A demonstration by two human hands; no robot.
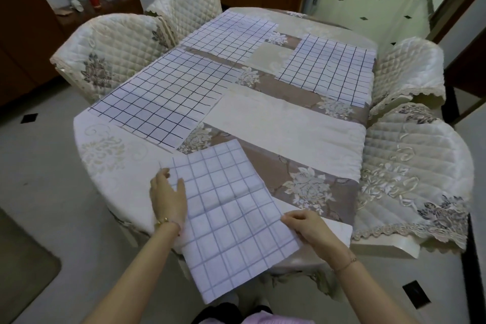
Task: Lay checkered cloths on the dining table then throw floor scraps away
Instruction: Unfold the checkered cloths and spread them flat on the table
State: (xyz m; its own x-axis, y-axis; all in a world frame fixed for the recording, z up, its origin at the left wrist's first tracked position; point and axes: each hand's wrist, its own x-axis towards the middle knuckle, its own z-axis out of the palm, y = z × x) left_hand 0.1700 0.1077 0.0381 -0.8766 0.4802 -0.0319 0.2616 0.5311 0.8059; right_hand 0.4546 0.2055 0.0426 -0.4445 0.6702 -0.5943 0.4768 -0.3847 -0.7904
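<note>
Held cloth: white w/ pale blue-grey grid, lines fainter than on the other cloths, fold creases seen across the middle. It was positioned at the near end of the dining table, skewed to the table edge, far part over the tabletop, near part hung past the edge toward the person.

3 more checkered cloths were laid flat, dark grid on white: near-left cloth, far-left cloth, far-right cloth, apart from each other. Near-right quarter was covered only by the floral tablecloth.

Left hand: cloth's left edge was held, thumb spread on top of the fabric, fingers nearly straight alongside the edge, pointed away from the person. Whether fingertips were under the fabric couldn't be told. Palm was turned down, wrist low at the table rim, forearm reached in from bottom-left. Gold bracelet was worn at the wrist.

Right hand: right edge was pinched, fingers curled tight, narrow grip, knuckles up. Forearm came in from bottom-right, thin bracelet on the wrist.

4 quilted-cover chairs were pushed in, 2 per side, e.g. and.
</note>
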